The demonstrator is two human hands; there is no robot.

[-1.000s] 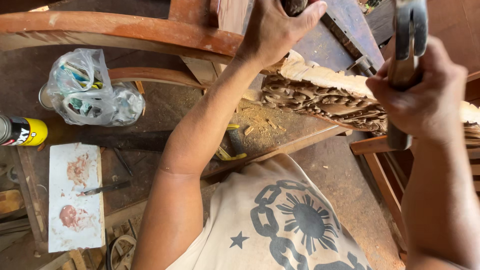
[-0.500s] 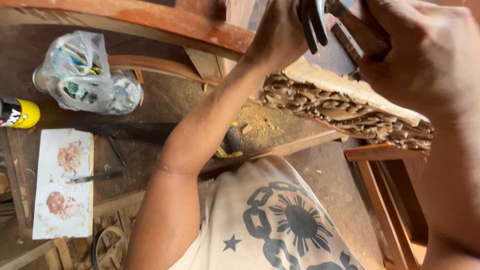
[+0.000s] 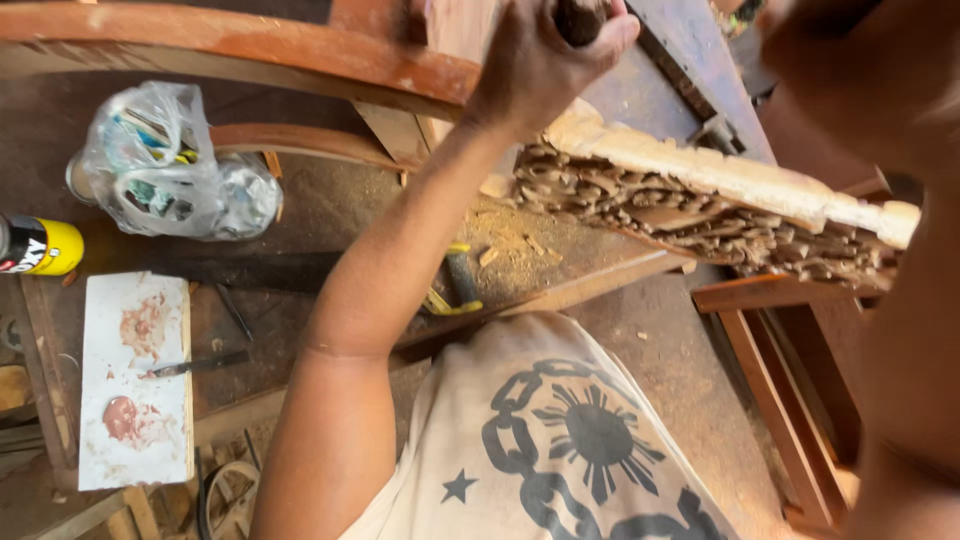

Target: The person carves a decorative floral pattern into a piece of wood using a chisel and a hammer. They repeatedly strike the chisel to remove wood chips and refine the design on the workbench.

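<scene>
From my view, the carved wooden panel on the right shows pale cream along its upper edge and dark brown in its scrolled, leafy openwork. The curved wooden rail on the far side is reddish-orange. At the left edge lies a can in yellow and black. Near it, the white board carries smears of pink and red. The near cloth is off-white, printed with a dark blue chain, sun and star.
</scene>
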